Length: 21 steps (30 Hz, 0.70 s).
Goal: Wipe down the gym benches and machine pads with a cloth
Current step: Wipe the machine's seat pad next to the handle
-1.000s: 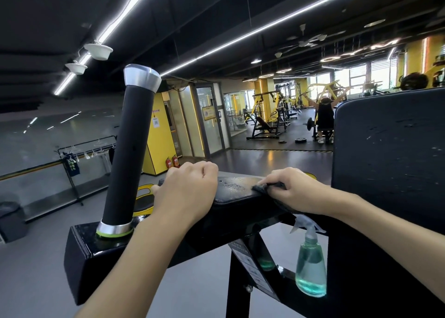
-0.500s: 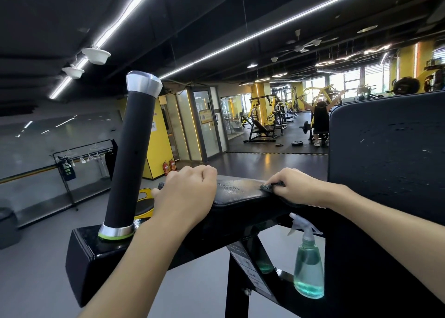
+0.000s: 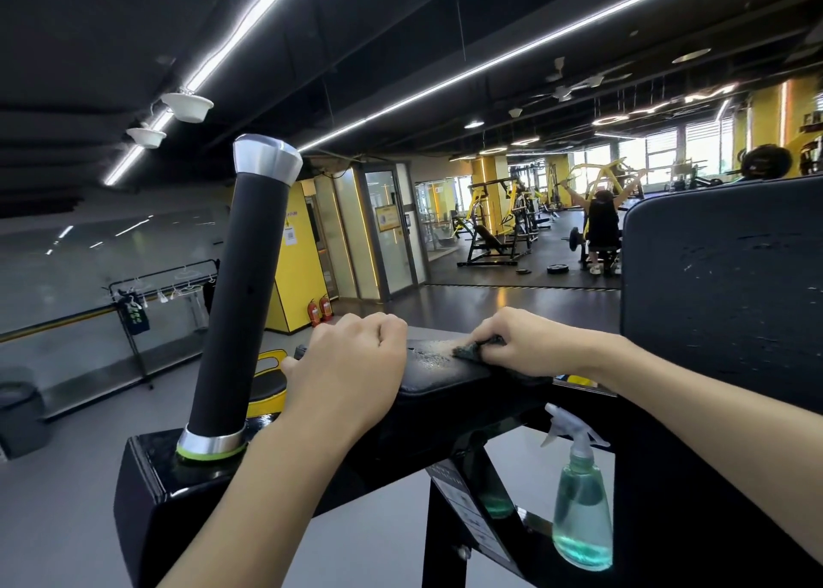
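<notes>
My left hand (image 3: 352,364) curls its fingers over the pad (image 3: 438,371) to brace it; my right hand (image 3: 534,342) pinches the cloth (image 3: 467,350) against it (mid-wipe, I judge)

One wide-angle view only, from the person's head, facing forward and slightly down. It sits very near the pad (image 3: 445,378), with the left hand (image 3: 352,364) and right hand (image 3: 534,342) mid-frame and the forearms entering from the bottom edge. The handle (image 3: 245,298) stands close at left. The floor (image 3: 490,302) recedes far behind, under the ceiling (image 3: 401,30).
</notes>
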Available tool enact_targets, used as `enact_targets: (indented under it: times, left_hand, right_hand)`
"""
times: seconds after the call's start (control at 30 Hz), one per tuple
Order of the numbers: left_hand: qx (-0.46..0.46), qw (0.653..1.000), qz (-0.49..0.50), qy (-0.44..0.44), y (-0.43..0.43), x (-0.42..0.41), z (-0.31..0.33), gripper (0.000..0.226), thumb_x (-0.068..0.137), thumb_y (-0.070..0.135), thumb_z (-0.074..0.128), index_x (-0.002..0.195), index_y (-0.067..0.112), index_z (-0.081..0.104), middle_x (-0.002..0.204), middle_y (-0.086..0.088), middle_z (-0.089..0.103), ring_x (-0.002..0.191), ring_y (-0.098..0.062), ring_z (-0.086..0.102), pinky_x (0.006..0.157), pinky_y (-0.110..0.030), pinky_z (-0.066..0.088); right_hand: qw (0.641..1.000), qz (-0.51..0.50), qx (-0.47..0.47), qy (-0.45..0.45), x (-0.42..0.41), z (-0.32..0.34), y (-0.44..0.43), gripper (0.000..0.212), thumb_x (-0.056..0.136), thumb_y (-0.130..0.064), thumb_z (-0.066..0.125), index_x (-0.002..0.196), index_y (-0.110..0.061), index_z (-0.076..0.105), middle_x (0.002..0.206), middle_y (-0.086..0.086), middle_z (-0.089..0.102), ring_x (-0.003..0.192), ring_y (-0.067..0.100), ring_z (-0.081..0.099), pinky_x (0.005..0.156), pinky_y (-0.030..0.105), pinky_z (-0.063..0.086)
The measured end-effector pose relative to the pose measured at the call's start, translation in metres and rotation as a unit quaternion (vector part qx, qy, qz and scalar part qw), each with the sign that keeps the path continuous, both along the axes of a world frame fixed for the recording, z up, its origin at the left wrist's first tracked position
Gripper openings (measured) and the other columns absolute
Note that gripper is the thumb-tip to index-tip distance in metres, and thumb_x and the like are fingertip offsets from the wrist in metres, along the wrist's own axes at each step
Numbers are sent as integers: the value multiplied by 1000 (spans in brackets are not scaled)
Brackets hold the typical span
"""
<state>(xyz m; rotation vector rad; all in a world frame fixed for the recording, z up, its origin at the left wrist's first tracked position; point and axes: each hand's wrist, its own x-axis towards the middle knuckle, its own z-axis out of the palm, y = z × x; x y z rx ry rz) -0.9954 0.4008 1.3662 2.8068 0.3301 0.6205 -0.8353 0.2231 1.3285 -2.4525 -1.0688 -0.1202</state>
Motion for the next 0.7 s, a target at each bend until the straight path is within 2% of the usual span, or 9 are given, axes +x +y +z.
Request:
enact_targets:
  times: [0.07, 0.13, 0.23, 0.3, 0.37, 0.47, 0.6, 0.7]
  left_hand:
    - [3, 1000, 0, -1, 0, 0, 0, 40, 106, 24, 17, 122, 33, 52, 131, 3, 51, 124, -23, 39, 104, -59, 34]
    - [-6, 1000, 0, -5, 0, 0, -1, 40, 106, 25, 17, 121, 33, 52, 132, 4, 51, 125, -22, 39, 104, -59, 34]
    - [-14, 1000, 10, -14, -1, 1, -2, 39, 106, 24, 18, 123, 33, 51, 134, 3, 50, 126, -22, 39, 104, -60, 35]
    - [-20, 1000, 8, -21, 0, 2, -3, 39, 106, 26, 18, 121, 33, 53, 134, 5, 50, 127, -21, 39, 105, -60, 34]
    - [-29, 999, 1, -29, 0, 2, -2, 40, 106, 29, 19, 116, 35, 57, 131, 8, 51, 126, -19, 39, 106, -57, 32]
    - [-32, 999, -2, -30, 0, 3, -2, 40, 105, 31, 20, 112, 33, 60, 127, 9, 53, 122, -17, 39, 104, -53, 32]
    - [-37, 999, -1, -38, 2, 7, -4, 40, 103, 33, 21, 107, 31, 60, 121, 10, 54, 116, -16, 40, 93, -47, 29]
    - [-40, 998, -3, -41, 4, 8, -5, 39, 103, 33, 22, 107, 31, 61, 121, 10, 54, 116, -16, 40, 91, -43, 28]
  right_hand:
    - [999, -34, -33, -4, 14, -4, -3, 29, 92, -10, 49, 103, -20, 75, 94, -5, 71, 88, 15, 62, 80, 26, 47]
    - [997, -47, -54, -7, 21, -6, 0, 28, 90, -8, 48, 98, -17, 74, 88, -2, 68, 86, 21, 60, 76, 27, 44]
    - [1000, -3, -3, -2, 16, -2, 11, 29, 92, -11, 50, 104, -21, 75, 93, -9, 69, 86, 14, 61, 80, 26, 47]
    - [999, 17, 30, 21, 16, -3, 11, 29, 92, -12, 51, 104, -23, 75, 96, -13, 70, 85, 6, 62, 79, 19, 47]
    - [1000, -11, 10, 12, 29, -8, 8, 29, 90, -10, 51, 102, -21, 75, 92, -12, 69, 82, 8, 60, 77, 20, 44]
    - [998, -50, -21, 11, 44, -11, 15, 28, 88, -10, 50, 97, -18, 76, 92, -2, 72, 87, 18, 61, 79, 26, 47]
    - [999, 27, 36, 27, 33, -4, 29, 30, 89, -12, 52, 103, -21, 76, 103, -10, 73, 95, 9, 64, 88, 22, 48]
    - [1000, -16, -3, 12, 49, -10, 22, 30, 89, -11, 51, 100, -24, 76, 87, -15, 66, 88, 12, 59, 79, 23, 44]
